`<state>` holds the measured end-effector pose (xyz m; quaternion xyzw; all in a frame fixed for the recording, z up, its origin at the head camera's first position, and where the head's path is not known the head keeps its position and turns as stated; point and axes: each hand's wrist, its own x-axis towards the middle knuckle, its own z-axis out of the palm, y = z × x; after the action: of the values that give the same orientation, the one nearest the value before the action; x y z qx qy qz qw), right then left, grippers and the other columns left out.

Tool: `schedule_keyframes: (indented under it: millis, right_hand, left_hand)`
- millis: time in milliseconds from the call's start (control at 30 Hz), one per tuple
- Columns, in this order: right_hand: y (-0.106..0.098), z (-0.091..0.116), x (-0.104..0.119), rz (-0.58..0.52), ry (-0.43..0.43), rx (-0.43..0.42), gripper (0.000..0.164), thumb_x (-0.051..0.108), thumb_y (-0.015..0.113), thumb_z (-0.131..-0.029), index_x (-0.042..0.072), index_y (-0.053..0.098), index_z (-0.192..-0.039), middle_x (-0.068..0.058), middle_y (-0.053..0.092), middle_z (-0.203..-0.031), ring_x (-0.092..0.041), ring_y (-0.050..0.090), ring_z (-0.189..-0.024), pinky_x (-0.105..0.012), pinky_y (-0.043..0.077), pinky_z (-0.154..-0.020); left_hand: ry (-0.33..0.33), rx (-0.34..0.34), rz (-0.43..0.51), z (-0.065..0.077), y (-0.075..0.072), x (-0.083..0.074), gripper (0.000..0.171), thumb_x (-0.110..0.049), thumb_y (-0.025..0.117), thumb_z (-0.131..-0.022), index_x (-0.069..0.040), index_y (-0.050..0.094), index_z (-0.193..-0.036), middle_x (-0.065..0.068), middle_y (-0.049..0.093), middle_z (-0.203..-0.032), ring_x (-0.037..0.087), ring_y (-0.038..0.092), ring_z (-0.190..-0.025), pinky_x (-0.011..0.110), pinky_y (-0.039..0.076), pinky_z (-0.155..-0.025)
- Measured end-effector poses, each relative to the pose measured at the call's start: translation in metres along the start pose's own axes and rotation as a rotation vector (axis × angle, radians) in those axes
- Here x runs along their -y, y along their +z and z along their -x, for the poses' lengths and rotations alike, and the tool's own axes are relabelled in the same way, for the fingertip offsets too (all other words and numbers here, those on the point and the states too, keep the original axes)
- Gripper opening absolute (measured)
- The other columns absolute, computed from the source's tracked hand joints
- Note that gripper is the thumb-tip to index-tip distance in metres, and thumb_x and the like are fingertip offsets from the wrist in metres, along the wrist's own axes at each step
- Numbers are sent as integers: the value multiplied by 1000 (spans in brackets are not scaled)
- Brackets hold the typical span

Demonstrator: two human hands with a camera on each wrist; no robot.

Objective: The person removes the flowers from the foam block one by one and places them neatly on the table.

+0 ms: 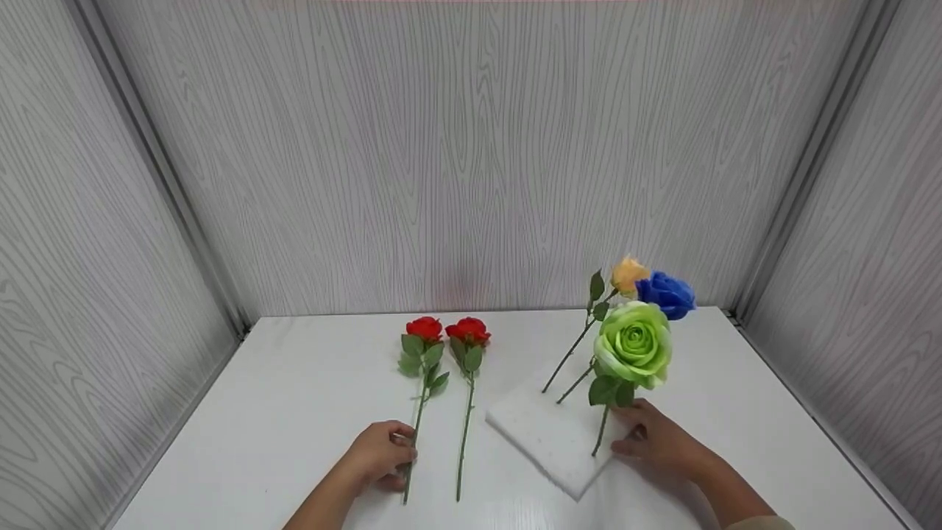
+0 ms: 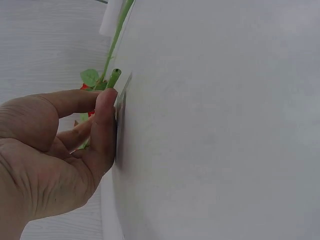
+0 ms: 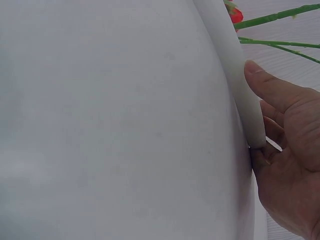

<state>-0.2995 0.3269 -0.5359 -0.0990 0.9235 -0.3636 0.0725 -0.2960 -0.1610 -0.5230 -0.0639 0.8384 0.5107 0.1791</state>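
Lying on the white table at left of centre are two red roses; my left hand (image 1: 384, 453) pinches the lower stem of the left red rose (image 1: 425, 330). In the left wrist view, the cut stem end (image 2: 115, 74) sticks out past the thumb and fingertip. The other red rose (image 1: 469, 331) lies just right of it. My right hand (image 1: 659, 442) holds the right corner of a white foam block (image 1: 541, 434), thumb and fingers about its edge. Standing tilted in the block are a green rose (image 1: 634, 344), a blue rose (image 1: 668, 294) and a yellow-orange rose (image 1: 629, 276).
The white table (image 1: 294, 390) is enclosed by a grey wood-grain back panel (image 1: 471, 162) and side panels. Tall stems lean above the foam block, and the green bloom overhangs the right hand's fingers.
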Motion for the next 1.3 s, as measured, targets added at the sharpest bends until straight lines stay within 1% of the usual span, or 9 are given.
schedule_keyframes:
  millis: [200, 267, 433, 533, 700, 933, 1067, 1167, 1300]
  right_hand:
    - [2, -2, -2, 7, 3, 2, 74, 34, 84, -95, 5, 56, -157, -14, 51, -156, -38, 51, -147, -58, 43, -122]
    - [2, -2, -2, 14, 1, 1, 74, 35, 84, -95, 6, 56, -157, -13, 51, -155, -38, 51, -146, -60, 43, -122]
    - [1, -1, 0, 36, 5, -4, 72, 36, 84, -95, 7, 58, -156, -9, 54, -147, -31, 55, -135, -53, 48, -115]
    - [2, -2, -2, 38, 4, -4, 72, 35, 84, -95, 5, 58, -156, -10, 54, -146, -30, 55, -134, -50, 48, -114]
    - [2, -4, -5, 28, 6, 5, 73, 35, 84, -96, 4, 57, -156, -12, 53, -149, -33, 54, -138, -52, 48, -116]
    - [2, -4, -5, 30, -4, 11, 74, 37, 84, -96, 4, 56, -156, -12, 53, -148, -33, 55, -138, -53, 48, -116]
    - [2, -3, -5, 22, -6, 11, 76, 36, 84, -95, 5, 55, -158, -12, 54, -146, -32, 54, -135, -53, 48, -115]
    - [2, -3, -4, 11, 22, 9, 78, 39, 85, -94, 9, 54, -159, -9, 55, -145, -30, 53, -135, -53, 46, -117]
    - [0, -2, -3, 16, 33, 6, 77, 39, 86, -94, 10, 55, -159, -11, 54, -148, -31, 53, -137, -52, 46, -117]
  left_hand:
    - [4, 5, -17, 2, -1, -1, 47, -5, 78, -95, -3, 65, -140, 12, 68, -120, 21, 70, -98, 29, 66, -67]
    - [8, 6, -15, 2, -1, -1, 47, -5, 78, -95, -3, 64, -140, 13, 68, -121, 22, 71, -98, 30, 67, -67]
    - [25, -7, -32, 1, 1, 0, 48, -5, 78, -94, -2, 65, -140, 12, 68, -118, 22, 71, -97, 31, 67, -66]
    - [29, -20, -39, 0, 3, 1, 48, -5, 78, -93, -2, 65, -140, 12, 69, -117, 22, 72, -97, 32, 67, -66]
    - [50, -52, -85, -1, 5, 2, 46, -5, 78, -94, -1, 66, -138, 12, 72, -118, 20, 73, -93, 30, 66, -65]
    - [96, -79, -157, -1, 6, 2, 43, -4, 78, -92, -1, 68, -134, 10, 72, -109, 17, 71, -85, 29, 65, -62]
    - [126, -96, -192, 0, 7, 0, 48, -2, 78, -91, -2, 65, -137, 9, 71, -105, 17, 70, -80, 28, 64, -61]
    - [139, -126, -233, 1, 7, -2, 55, -2, 78, -90, -3, 63, -142, 8, 70, -104, 17, 69, -79, 27, 61, -60]
    - [139, -154, -262, 0, 7, -6, 58, -6, 78, -91, -6, 60, -146, 8, 71, -109, 18, 68, -83, 29, 58, -64]
